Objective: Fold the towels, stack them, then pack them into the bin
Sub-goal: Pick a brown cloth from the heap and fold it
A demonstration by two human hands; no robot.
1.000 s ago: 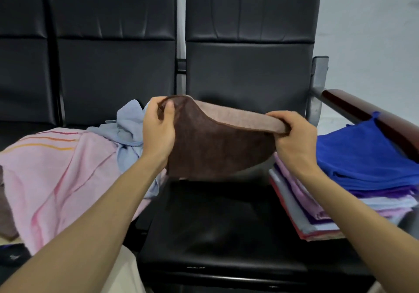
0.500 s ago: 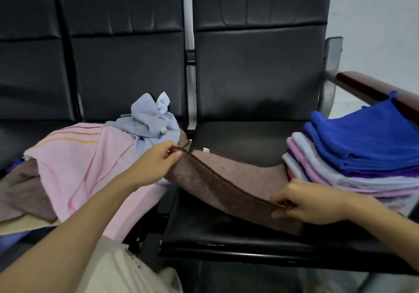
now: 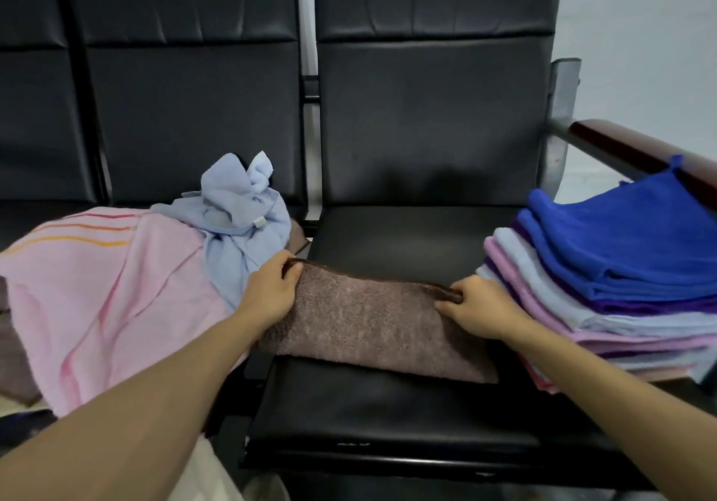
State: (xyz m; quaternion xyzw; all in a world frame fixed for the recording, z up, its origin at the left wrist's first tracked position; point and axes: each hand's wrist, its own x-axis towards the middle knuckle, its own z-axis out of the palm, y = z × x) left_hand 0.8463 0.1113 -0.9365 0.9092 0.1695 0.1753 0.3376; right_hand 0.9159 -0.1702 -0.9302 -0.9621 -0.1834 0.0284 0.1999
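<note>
Both hands hold one brown towel (image 3: pixel 372 330) by its far edge. Left hand (image 3: pixel 271 295) pinches the far-left corner, fingers curled over the dark hem. Right hand (image 3: pixel 479 308) pinches the far-right corner the same way. Neither hand is free.

Towel position: flat across the middle of the black seat (image 3: pixel 388 415), pale fuzzy side up. Its near edge lies toward the seat's front, and the far edge between the hands is slightly raised. Long axis runs left to right across the seat, so the hands sit at its two ends, about equally near.

Stack of folded towels (image 3: pixel 605 268): on the seat's right side, blue on top, just beside the right hand. Pink towel (image 3: pixel 108 299) and crumpled light blue cloth (image 3: pixel 236 213): unfolded, heaped on the next seat to the left. No bin in view.

Judgement: a fold is in progress. A next fold would probably bring one end over the other along the long axis. The right hand is nearer the stack and better placed to carry the towel over.
</note>
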